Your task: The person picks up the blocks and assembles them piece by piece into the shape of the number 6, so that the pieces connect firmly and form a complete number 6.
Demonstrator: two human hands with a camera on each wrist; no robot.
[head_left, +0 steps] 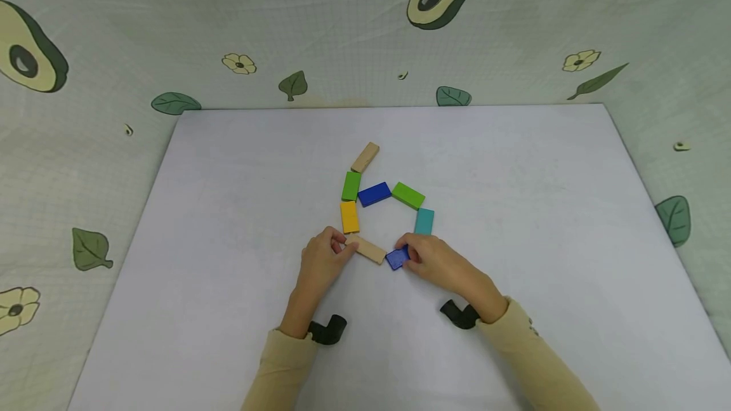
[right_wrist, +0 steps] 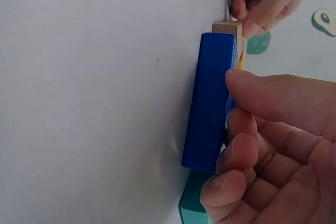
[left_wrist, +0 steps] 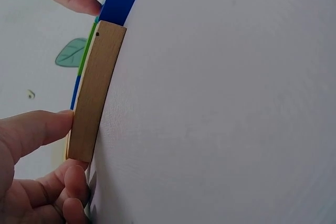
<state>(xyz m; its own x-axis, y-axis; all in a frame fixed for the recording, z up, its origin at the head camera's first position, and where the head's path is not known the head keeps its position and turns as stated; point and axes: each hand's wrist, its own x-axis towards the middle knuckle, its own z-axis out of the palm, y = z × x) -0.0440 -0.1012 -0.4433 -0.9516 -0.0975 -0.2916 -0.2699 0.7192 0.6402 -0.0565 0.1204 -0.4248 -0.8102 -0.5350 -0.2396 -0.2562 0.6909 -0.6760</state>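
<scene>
Flat coloured blocks form a ring with a tail on the white table. At its lower left, my left hand (head_left: pixel 321 260) pinches the end of a plain wooden block (head_left: pixel 371 252) with thumb and fingers. My right hand (head_left: pixel 441 261) holds a dark blue block (head_left: pixel 396 259), whose left end meets the wooden one. In the right wrist view, the thumb lies on the upper edge of that blue block (right_wrist: pixel 210 103), fingers curled beside it. A teal block (head_left: pixel 424 221) adjoins the right hand, its lower end hidden. Above the left hand lies a yellow block (head_left: pixel 349 217).
Further round the ring are a green block (head_left: pixel 351 186), another blue block (head_left: pixel 375 194) and another green block (head_left: pixel 408 195). A second wooden block (head_left: pixel 365 157) slants away at the top. The white table (head_left: pixel 228 195) ends at a cloth printed with avocados.
</scene>
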